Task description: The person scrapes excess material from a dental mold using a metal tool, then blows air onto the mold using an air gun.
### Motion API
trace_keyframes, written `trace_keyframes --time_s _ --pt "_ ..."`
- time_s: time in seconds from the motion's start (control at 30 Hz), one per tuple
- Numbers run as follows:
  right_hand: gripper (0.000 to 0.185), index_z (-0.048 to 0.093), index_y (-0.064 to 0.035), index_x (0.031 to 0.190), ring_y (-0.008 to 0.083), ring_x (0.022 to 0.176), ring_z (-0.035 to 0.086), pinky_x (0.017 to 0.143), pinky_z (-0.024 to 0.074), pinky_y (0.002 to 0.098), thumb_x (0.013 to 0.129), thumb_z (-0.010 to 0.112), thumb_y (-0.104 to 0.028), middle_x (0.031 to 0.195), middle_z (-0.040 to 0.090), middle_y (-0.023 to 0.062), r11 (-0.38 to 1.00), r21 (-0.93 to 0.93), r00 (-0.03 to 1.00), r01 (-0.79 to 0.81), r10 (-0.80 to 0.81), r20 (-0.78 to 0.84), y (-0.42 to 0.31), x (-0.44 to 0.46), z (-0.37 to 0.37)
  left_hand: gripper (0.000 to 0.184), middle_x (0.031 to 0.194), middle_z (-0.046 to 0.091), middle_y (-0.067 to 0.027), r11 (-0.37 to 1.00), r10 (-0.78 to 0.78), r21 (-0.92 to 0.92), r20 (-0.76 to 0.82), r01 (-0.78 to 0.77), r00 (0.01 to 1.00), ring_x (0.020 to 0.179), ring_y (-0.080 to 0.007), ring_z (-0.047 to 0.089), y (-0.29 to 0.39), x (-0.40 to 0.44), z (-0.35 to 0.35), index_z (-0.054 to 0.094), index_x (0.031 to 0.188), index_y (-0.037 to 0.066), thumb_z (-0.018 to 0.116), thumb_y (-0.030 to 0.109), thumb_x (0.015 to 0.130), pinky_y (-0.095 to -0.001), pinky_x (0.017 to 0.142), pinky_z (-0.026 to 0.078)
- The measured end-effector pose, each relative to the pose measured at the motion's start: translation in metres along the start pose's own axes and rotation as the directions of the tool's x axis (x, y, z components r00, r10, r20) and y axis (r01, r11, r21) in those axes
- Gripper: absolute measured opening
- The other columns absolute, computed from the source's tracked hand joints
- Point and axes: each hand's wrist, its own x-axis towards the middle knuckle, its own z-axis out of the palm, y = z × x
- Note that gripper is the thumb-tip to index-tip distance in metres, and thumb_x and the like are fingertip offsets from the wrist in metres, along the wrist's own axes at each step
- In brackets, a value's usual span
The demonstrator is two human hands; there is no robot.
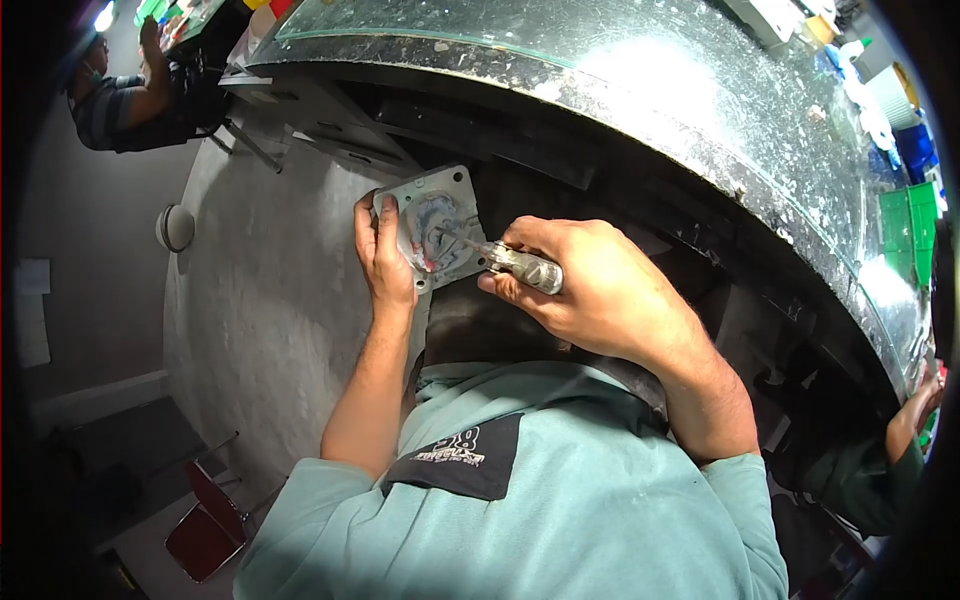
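Observation:
My left hand (384,250) grips the left edge of a square grey metal plate (466,192) with holes at its corners. The plate is tilted in front of my lap, and its round middle is smeared with pale, bluish and a little red material. In my right hand (590,280) is a hand tool with a thick, worn handle (535,270) and a thin shaft. The shaft points left into the round middle of the plate. Whether its tip touches the surface I cannot tell.
A scuffed workbench (560,80) curves across the front and right, with drawers (345,140) below. Green baskets (908,225) stand on its right side. One person (130,100) sits at far left, another's arm (912,420) shows at right. Behind left are a red chair (205,525) and a round stool (176,228).

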Motion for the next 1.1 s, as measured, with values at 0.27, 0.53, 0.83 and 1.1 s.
trace_keyframes --time_s 0.27,0.53,0.83,1.1 --pt "0.032 0.072 -0.0029 0.100 0.0385 0.085 0.076 0.075 0.0597 0.0480 0.096 0.078 -0.034 0.085 0.076 0.0185 0.997 -0.071 0.999 0.019 -0.017 0.034 0.001 0.001 0.000 0.030 0.113 0.063 -0.0034 1.000 0.005 0.006 -0.014 -0.005 1.000 0.104 -0.0138 0.059 -0.003 0.002 0.002 0.059 0.125 0.007 0.062 0.033 0.108 -0.0297 0.091 0.049" --pt "0.029 0.074 -0.0046 0.104 0.0373 0.085 0.077 0.076 0.0613 0.0474 0.095 0.078 -0.032 0.084 0.076 0.0161 0.990 -0.067 0.992 0.123 -0.122 0.007 0.006 0.003 0.006 0.040 0.113 0.062 -0.0040 0.999 -0.044 0.004 0.027 0.044 0.999 0.102 -0.0136 0.059 0.004 0.000 0.006 0.058 0.131 0.006 0.063 0.038 0.107 -0.0294 0.091 0.047" --pt "0.031 0.073 -0.0043 0.101 0.0380 0.086 0.077 0.076 0.0603 0.0476 0.094 0.078 -0.034 0.085 0.076 0.0168 0.992 -0.106 0.997 0.075 -0.070 0.042 0.011 -0.002 0.003 0.029 0.118 0.065 -0.0044 0.997 -0.079 -0.024 -0.028 0.078 0.997 0.108 -0.0148 0.062 0.004 0.003 0.010 0.059 0.125 0.008 0.062 0.031 0.108 -0.0322 0.097 0.050" --pt "0.036 0.073 -0.0049 0.107 0.0366 0.092 0.077 0.080 0.0598 0.0470 0.095 0.079 -0.038 0.093 0.077 0.0171 0.995 -0.102 1.000 -0.006 0.009 0.021 0.012 -0.003 0.003 0.044 0.116 0.062 -0.0086 0.997 -0.067 0.028 -0.015 0.068 0.998 0.111 -0.0179 0.058 0.006 0.003 0.013 0.055 0.134 0.002 0.063 0.036 0.107 -0.0329 0.099 0.046"
